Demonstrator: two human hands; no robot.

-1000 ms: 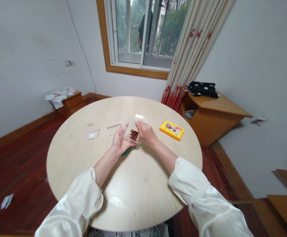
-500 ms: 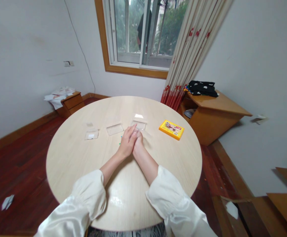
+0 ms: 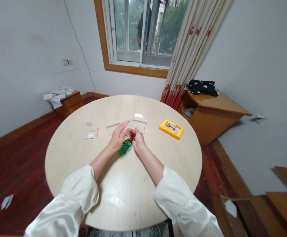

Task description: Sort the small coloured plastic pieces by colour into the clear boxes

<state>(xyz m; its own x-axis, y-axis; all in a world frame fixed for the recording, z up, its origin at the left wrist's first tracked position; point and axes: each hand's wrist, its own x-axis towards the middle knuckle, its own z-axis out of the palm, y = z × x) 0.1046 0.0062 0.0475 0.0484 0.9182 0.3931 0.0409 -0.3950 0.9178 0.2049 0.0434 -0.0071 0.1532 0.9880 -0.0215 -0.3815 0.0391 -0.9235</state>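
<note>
Head view: left hand (image 3: 118,136) slants, fingers long and straight; right hand (image 3: 139,140) curls beside loose brown pieces (image 3: 132,135). Clear plastic edge shows between palms; cannot tell which hand grips it. Cupping probably keeps small bits from scattering. Green-and-blue pieces (image 3: 125,148) heap just below, on round table (image 3: 123,200). Clear cases (image 3: 139,124) sit just beyond fingertips, limiting forward room. Yellow box (image 3: 171,129) lies well right. Bare tabletop toward wearer; table rim well apart from hands.
</note>
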